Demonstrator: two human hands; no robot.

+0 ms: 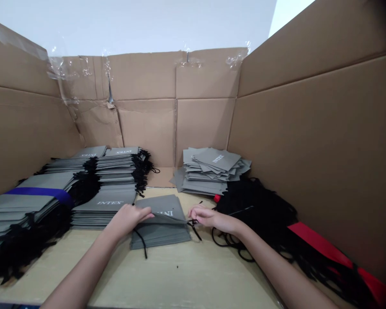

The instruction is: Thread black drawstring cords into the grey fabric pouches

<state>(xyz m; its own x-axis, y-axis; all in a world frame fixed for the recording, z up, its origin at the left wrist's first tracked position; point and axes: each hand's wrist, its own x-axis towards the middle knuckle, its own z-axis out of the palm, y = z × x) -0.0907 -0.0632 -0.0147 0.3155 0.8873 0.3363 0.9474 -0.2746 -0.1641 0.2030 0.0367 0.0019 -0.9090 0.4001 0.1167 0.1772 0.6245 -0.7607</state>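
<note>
Between my two hands is a flat grey pouch (pixel 169 219) with white lettering, tilted above a low pile of similar grey pouches (pixel 161 239). My left hand (pixel 131 218) is closed, pinching the pouch along its left edge; a black cord end (pixel 142 243) dangles below that hand. At the pouch's right corner, my right hand (pixel 207 216) has its fingers pinched together on a black cord (pixel 195 231). Part of the cord is hidden by the fingertips. Just right of this hand lies a large heap of loose black cords (pixel 257 206).
Stacked grey pouches with black cords (pixel 111 201) stand on the left, one bundle wrapped with a blue band (pixel 38 193). Cordless-looking grey pouches (pixel 212 171) are piled at the back right. Red strips (pixel 318 242) cross the cord heap. Cardboard walls (pixel 144 77) enclose the table (pixel 167 283).
</note>
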